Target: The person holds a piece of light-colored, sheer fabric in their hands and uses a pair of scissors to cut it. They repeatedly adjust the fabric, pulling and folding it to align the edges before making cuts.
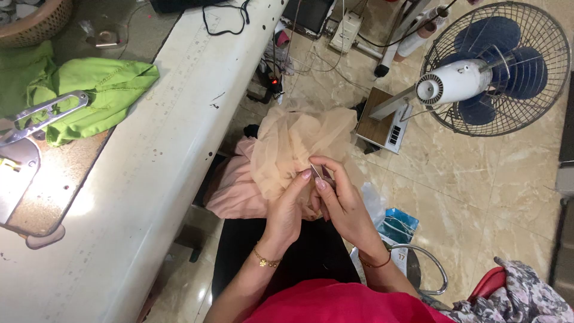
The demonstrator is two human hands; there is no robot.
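My left hand (288, 206) and my right hand (339, 200) meet over my lap, both pinching a bunch of sheer peach tulle fabric (299, 140). A thin metal needle-like tool (315, 170) shows between the fingertips, held by my right hand against the cloth. A pink satin piece (230, 191) hangs under the tulle. Each wrist wears a thin bracelet.
A white sewing table (149, 179) runs along the left with green cloth (95, 90) and metal thread snips (45, 116) on it. A blue floor fan (496, 66), a small wooden box (382, 122), cables and a power strip lie on the tiled floor. Patterned cloth (526, 296) lies at lower right.
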